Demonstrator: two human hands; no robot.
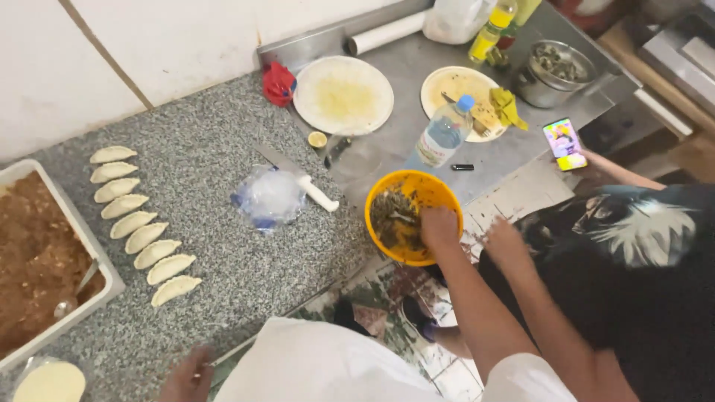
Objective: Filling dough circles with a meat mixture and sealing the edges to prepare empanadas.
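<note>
Your right hand [439, 225] sits on the near rim of the orange bowl [412, 216], fingers bent down into it. You cannot tell whether they grip the rim or only rest there. The bowl stands at the front edge of the worktop [223, 246], where the speckled stone meets the steel sheet, and it holds a dark greenish filling [387, 216].

Your left hand [186, 374] is low at the worktop's near edge. It is too blurred to show how far it is open or whether it holds anything.

A second bare hand [503, 238] hovers just right of the bowl, and a person in black beside you holds a phone [564, 144].

Left of the bowl lie a white-handled knife [298, 177] and a crumpled plastic bag [268, 197]. Farther left, a row of folded pastries [141, 223] runs beside a tray of brown mince [33, 253]. Behind the bowl stands a water bottle [445, 134].
</note>
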